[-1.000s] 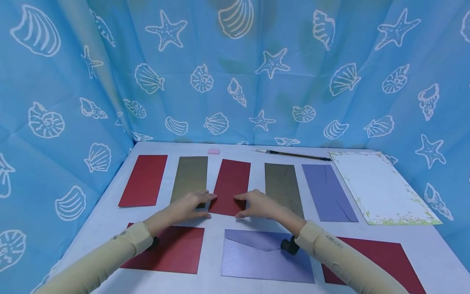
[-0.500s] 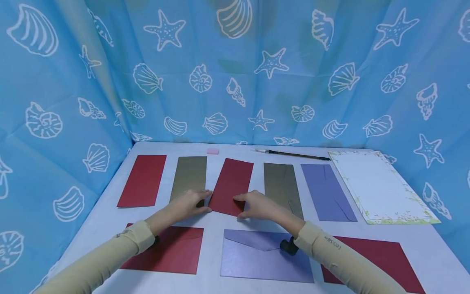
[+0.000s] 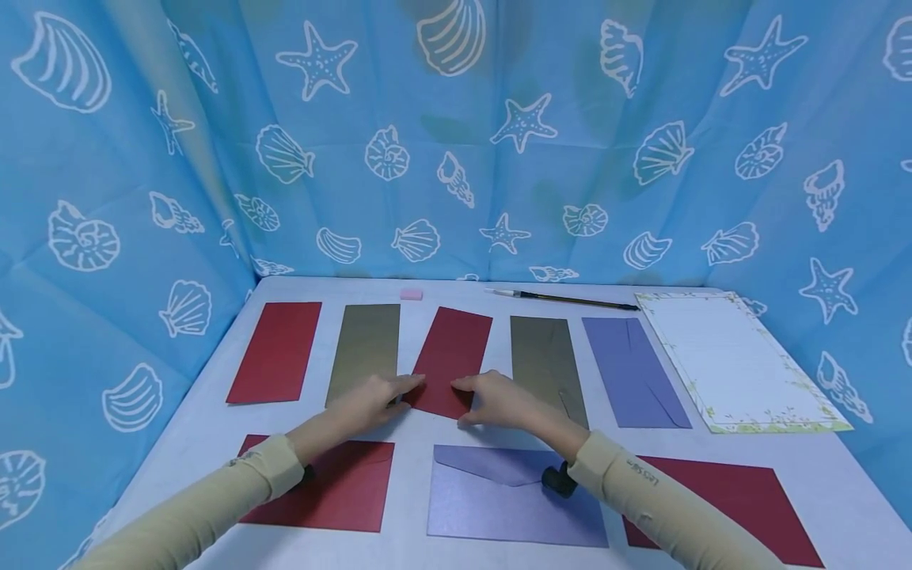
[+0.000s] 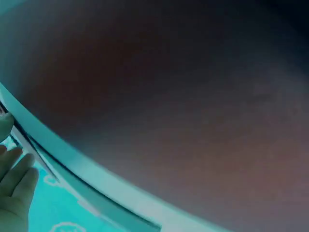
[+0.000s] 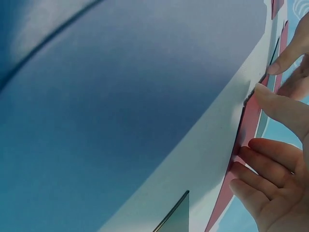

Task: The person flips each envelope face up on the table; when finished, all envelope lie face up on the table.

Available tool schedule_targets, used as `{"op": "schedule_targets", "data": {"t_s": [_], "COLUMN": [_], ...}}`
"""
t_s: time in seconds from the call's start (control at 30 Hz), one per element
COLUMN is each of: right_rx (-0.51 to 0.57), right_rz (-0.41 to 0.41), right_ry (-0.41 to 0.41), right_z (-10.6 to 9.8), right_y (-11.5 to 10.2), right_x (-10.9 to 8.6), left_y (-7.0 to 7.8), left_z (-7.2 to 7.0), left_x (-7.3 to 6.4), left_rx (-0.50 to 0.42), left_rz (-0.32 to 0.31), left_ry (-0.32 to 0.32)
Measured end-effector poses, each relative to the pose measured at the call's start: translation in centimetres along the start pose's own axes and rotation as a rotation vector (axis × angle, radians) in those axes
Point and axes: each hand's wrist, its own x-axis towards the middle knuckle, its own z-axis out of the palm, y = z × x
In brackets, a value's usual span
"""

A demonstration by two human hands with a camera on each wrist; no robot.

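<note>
A dark red envelope (image 3: 456,344) lies tilted in the middle of the back row in the head view. My left hand (image 3: 366,402) touches its lower left edge, fingertips over the red paper, thumb near the bottom corner. At the lower right edge is my right hand (image 3: 499,400), fingers on the paper and thumb by the near corner. The right wrist view shows the fingers of my right hand (image 5: 270,174) extended along the red envelope (image 5: 250,116). Only part of my left hand (image 4: 17,186) enters the left wrist view, with fingers straight.
Olive envelopes (image 3: 365,348) (image 3: 547,360) flank it, with a red envelope (image 3: 276,352) and a purple envelope (image 3: 634,368) farther out. A pink eraser (image 3: 411,294), brush (image 3: 570,299) and bordered paper (image 3: 741,356) lie behind and right. Nearer are red (image 3: 356,491), lavender (image 3: 499,511) and dark red (image 3: 741,507) envelopes.
The middle red envelope has turned slightly clockwise, its far end shifting right. My left fingertips have come farther onto its left edge. My right hand stays at the lower right side.
</note>
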Motion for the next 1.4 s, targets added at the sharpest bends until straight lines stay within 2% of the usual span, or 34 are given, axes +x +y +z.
{"op": "schedule_targets", "data": {"t_s": [0.2,0.3,0.43,0.53,0.67,0.77,0.87,1.0,1.1,1.2,1.3,1.4], "right_rx": [-0.022,-0.039,-0.046,-0.044,-0.036,-0.04,-0.034,-0.007,-0.006,-0.01,-0.004,0.005], "right_rz": [-0.005,-0.019,-0.029,-0.027,-0.025,-0.028,-0.024,-0.014,-0.009,-0.012,-0.025,-0.03], "right_ry": [0.017,0.017,0.013,0.011,0.011,0.013,0.022,0.038,0.045,0.055,0.072,0.08], "right_z": [0.3,0.3,0.3,0.2,0.3,0.3,0.2,0.1,0.2,0.3,0.5,0.5], "right_y": [0.3,0.4,0.4,0.3,0.3,0.4,0.5,0.6,0.6,0.7,0.7,0.7], "right_x": [0.1,0.1,0.2,0.2,0.1,0.0,-0.2,-0.5,-0.7,-0.9,-1.1,-1.2], "left_y": [-0.1,-0.3,-0.2,0.0,0.3,0.6,0.7,0.7,0.7,0.8,1.0,1.4], "left_z": [-0.2,0.1,0.5,0.5,0.4,0.2,-0.2,-0.6,-0.8,-0.8,-0.6,-0.4], "left_x": [-0.2,-0.3,-0.3,-0.2,0.0,0.2,0.4,0.9,1.3,1.6,1.8,2.0], "left_rx": [0.126,0.16,0.124,0.015,-0.177,-0.355,-0.573,-0.829,-0.909,-0.949,-0.99,-1.035], "left_rz": [-0.06,-0.032,0.009,-0.038,-0.141,-0.24,-0.337,-0.52,-0.668,-0.762,-0.8,-0.805], "left_ry": [-0.013,0.0,0.049,0.062,0.073,0.1,0.141,0.186,0.198,0.193,0.181,0.192]}}
